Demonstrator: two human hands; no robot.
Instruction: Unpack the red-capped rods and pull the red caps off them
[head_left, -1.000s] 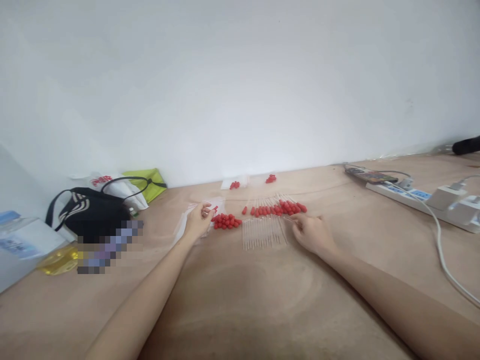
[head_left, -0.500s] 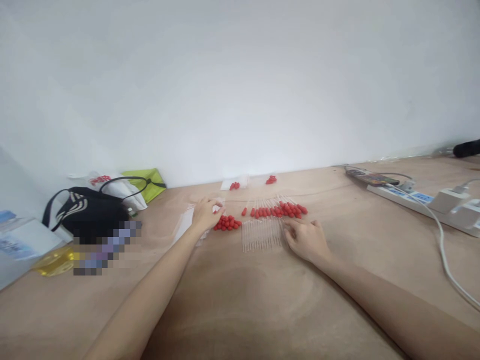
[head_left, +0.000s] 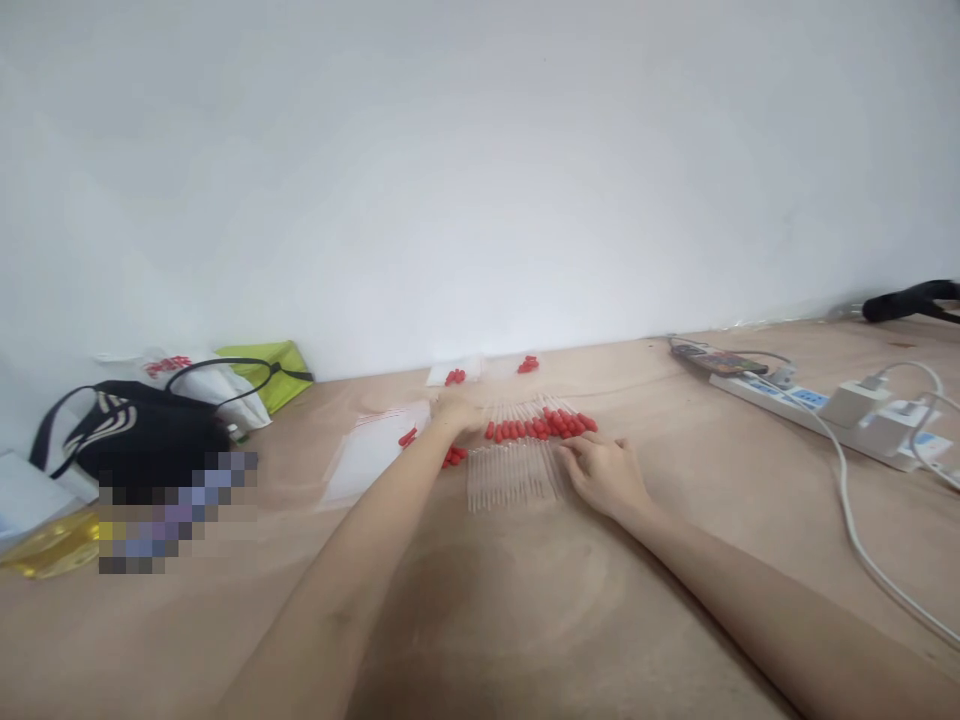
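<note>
My left hand (head_left: 456,412) is over the table at the left end of a row of thin clear sticks with red tips (head_left: 517,428). Its fingers are smeared by motion, so what they hold is unclear. My right hand (head_left: 606,472) rests at the right edge of a flat row of clear thin sticks (head_left: 510,478), thumb and forefinger pinched together there; whatever is between them is too small to make out. Loose red pieces (head_left: 454,457) lie partly hidden behind my left forearm. White plastic sleeves (head_left: 371,455) lie left of that arm, with a red piece (head_left: 407,437) on them.
Two small clear bags with red pieces (head_left: 455,377) (head_left: 528,365) lie near the wall. A black bag (head_left: 142,435), a green bag (head_left: 281,375) and a yellow packet (head_left: 56,542) stand at the left. A power strip (head_left: 795,395) with chargers, a phone (head_left: 716,358) and a white cable (head_left: 847,510) lie at the right.
My left hand has moved right, from the loose red pieces to the red-tipped row, uncovering the white sleeves. My right hand stays beside the clear sticks. The view has shifted slightly right.
</note>
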